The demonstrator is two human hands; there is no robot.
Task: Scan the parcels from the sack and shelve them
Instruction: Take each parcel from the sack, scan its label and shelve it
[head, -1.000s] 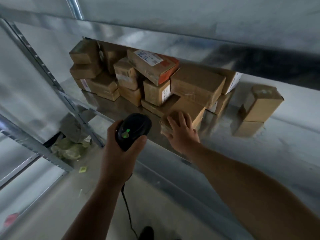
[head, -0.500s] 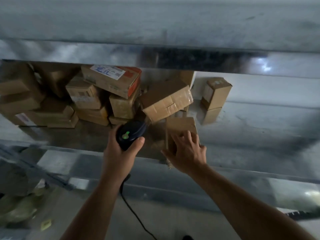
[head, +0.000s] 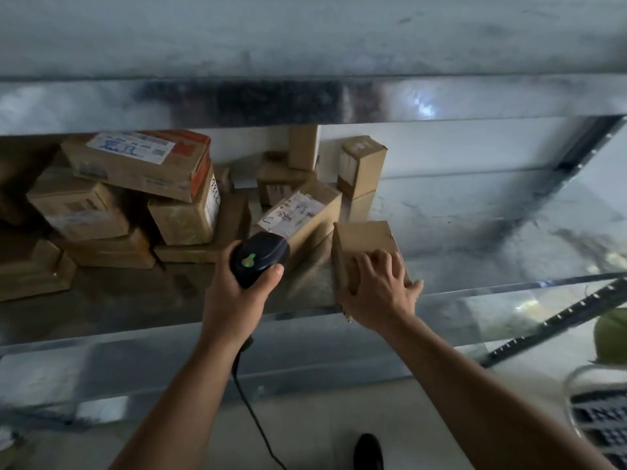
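Head view: seating a parcel on the shelf beside the pile.

My right hand (head: 376, 293) grips the near end of the plain brown parcel (head: 364, 239), fingers (head: 368, 266) curled over its top and the thumb on the side away from the pile (head: 135, 205). The parcel rests on the shelf (head: 509, 232), just beside the pile and nearer me than most of it. My left hand (head: 234, 300) has its fingers wrapped round the scanner (head: 259, 257), green light showing, in front of the pile. I'd push the parcel straight back, flat on its base, clear of the tilted labelled box (head: 298, 210) at the pile's edge, then let go cleanly.
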